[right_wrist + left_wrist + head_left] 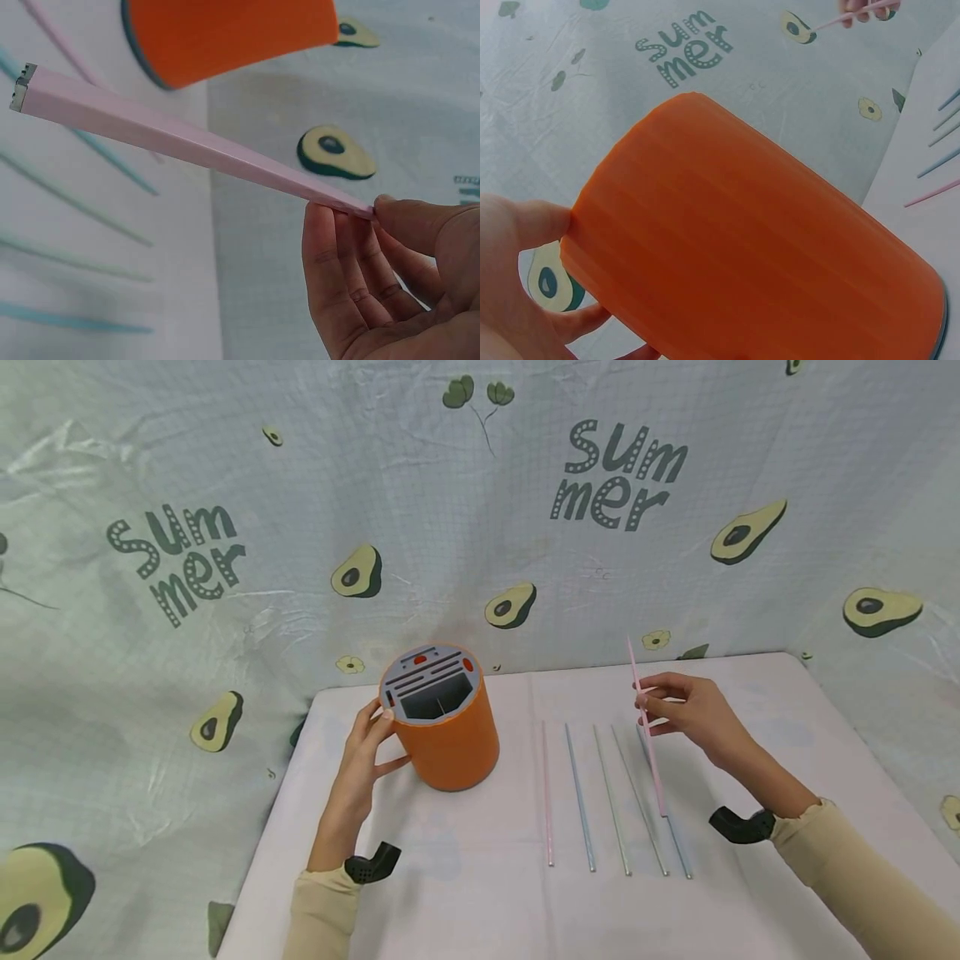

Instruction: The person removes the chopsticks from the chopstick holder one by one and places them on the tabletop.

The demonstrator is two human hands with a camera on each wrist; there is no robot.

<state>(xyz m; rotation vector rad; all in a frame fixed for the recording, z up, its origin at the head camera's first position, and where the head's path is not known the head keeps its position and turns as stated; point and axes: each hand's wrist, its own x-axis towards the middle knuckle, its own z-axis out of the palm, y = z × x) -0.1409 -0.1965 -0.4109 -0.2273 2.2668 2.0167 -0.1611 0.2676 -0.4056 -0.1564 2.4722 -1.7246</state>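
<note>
My right hand pinches a pink chopstick between thumb and fingers, near its thin end. The chopstick is raised above the table, its thick silver-tipped end pointing down toward me. On the left stands an orange round knife block with a grey slotted top. My left hand grips its left side, the thumb at the rim; some fingers are hidden behind it. Between the hands lie several chopsticks in a row: a pink one, a blue one, green ones and another blue one.
The white-covered table ends at the back against a hanging cloth printed with avocados and lettering. The grey top holds narrow slots and one wide opening. A black device sits on each wrist.
</note>
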